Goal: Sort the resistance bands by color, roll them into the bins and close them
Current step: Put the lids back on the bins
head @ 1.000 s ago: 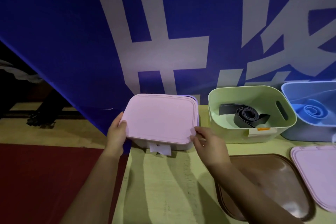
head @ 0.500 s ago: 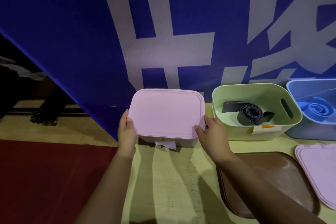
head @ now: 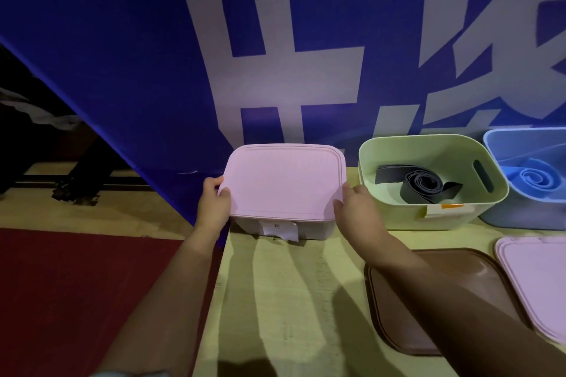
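Both hands, left hand (head: pixel 214 203) and right hand (head: pixel 355 208), grip the flat pink plastic lid (head: pixel 283 182) between them, seated on its pale bin (head: pixel 318 228). Right of them: green bin (head: pixel 398 217) with rolled black band (head: pixel 424 185) and blue bin (head: pixel 502 211) with blue band (head: pixel 534 177), both unlidded; brown lid (head: pixel 398 300) and another pink lid (head: pixel 536 278) wait on the surface (head: pixel 291 300).

You have a pink lid (head: pixel 283 182) lying on the leftmost bin (head: pixel 312 228), its near edge overhanging the bin's pale front wall. Just to its right, the open green bin (head: pixel 398 217) holds a loosely rolled dark grey band (head: pixel 424 185), and the open blue bin (head: pixel 520 217) holds a coiled blue band (head: pixel 534 177). In front of them, a brown lid (head: pixel 395 309) and a second pink lid (head: pixel 539 281) lie flat on the table.
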Tool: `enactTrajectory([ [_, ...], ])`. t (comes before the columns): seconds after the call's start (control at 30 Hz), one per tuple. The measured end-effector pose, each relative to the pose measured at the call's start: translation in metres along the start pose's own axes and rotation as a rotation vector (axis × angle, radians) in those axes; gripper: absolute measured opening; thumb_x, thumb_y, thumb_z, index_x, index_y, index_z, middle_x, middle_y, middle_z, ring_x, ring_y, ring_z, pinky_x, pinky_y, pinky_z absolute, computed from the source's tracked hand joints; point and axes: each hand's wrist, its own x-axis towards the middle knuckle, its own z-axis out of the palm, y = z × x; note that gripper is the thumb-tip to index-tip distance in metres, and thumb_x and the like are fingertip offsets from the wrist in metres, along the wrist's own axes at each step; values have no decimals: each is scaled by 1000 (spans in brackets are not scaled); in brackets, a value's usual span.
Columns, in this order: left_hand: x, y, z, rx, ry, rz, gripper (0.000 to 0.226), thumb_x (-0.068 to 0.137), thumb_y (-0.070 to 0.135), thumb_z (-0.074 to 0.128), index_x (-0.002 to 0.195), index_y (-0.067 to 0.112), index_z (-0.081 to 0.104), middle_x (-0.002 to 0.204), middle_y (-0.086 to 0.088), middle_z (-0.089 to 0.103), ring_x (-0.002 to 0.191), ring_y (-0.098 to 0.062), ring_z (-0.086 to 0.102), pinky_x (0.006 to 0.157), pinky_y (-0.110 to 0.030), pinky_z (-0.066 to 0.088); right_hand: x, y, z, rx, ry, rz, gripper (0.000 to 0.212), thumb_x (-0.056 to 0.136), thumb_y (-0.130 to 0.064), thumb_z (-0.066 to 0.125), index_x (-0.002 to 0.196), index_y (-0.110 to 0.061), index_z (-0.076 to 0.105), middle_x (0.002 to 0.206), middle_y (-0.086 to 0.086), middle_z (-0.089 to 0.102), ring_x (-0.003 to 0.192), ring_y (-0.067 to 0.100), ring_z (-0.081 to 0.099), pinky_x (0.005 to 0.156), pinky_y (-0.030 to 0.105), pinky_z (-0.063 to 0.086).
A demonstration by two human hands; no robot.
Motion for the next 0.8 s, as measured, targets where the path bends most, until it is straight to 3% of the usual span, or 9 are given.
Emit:
enactTrajectory([
  [0.13, 7, -2, -16, 218, -104, 22, 33, 97, 13, 42, 129, 15, 35, 114, -9, 54, 94, -22, 51, 73, -34, 42, 6, -8, -7, -310, -66, -175, 62, 96, -14, 50, 147, -3, 16, 155, 15, 8, 141, 33, 17, 113, 37, 25],
  [0.2, 18, 3, -24, 249, -222, 53, 52, 95, 9, 46, 142, 19, 28, 124, -3, 49, 100, -20, 51, 76, -30, 41, 21, -11, -11, -329, -106, -223, 61, 98, -24, 47, 148, -5, 18, 158, 12, 12, 143, 29, 18, 116, 36, 20],
  [0.27, 30, 11, -28, 318, -331, 113, 67, 94, 3, 46, 150, 25, 18, 142, 5, 29, 123, -20, 41, 96, -30, 38, 36, -9, -14, -313, -121, -225, 57, 98, -33, 44, 146, -6, 28, 156, 8, 22, 140, 25, 26, 114, 34, 21],
  [0.33, 38, 12, -26, 360, -384, 150, 61, 97, 2, 39, 150, 24, 22, 157, 6, 11, 142, -18, 18, 112, -31, 21, 43, -5, -13, -336, -122, -228, 58, 98, -39, 42, 146, -9, 29, 156, 5, 24, 141, 23, 26, 115, 34, 20],
  [0.43, 39, 2, -21, 255, -424, 97, 52, 101, 7, 32, 148, 30, 28, 158, 3, 14, 143, -16, 15, 114, -30, 15, 45, -2, -4, -356, -146, -225, 60, 100, -40, 37, 148, -9, 23, 158, 5, 18, 144, 22, 18, 118, 36, 15],
  [0.53, 41, 1, -24, 306, -412, 92, 50, 102, 13, 35, 146, 35, 30, 158, 1, 11, 143, -20, 14, 114, -34, 16, 48, -3, -6, -399, -129, -234, 58, 99, -41, 39, 146, -9, 28, 156, 6, 24, 141, 24, 25, 115, 36, 20],
  [0.67, 36, 18, -29, 590, -223, 106, 52, 93, 24, 55, 140, 36, 39, 155, -3, 10, 138, -32, 21, 112, -48, 28, 47, -15, -20, -402, -118, -195, 50, 93, -41, 53, 133, -11, 46, 137, 7, 49, 119, 25, 50, 104, 37, 37],
  [0.8, 8, 35, -19, 677, -96, 177, 61, 86, 22, 63, 140, 31, 37, 150, -5, 18, 133, -32, 28, 108, -50, 31, 33, -18, -35, -241, 5, -207, 48, 92, -33, 57, 136, -16, 46, 142, 4, 47, 123, 24, 49, 106, 35, 36],
])
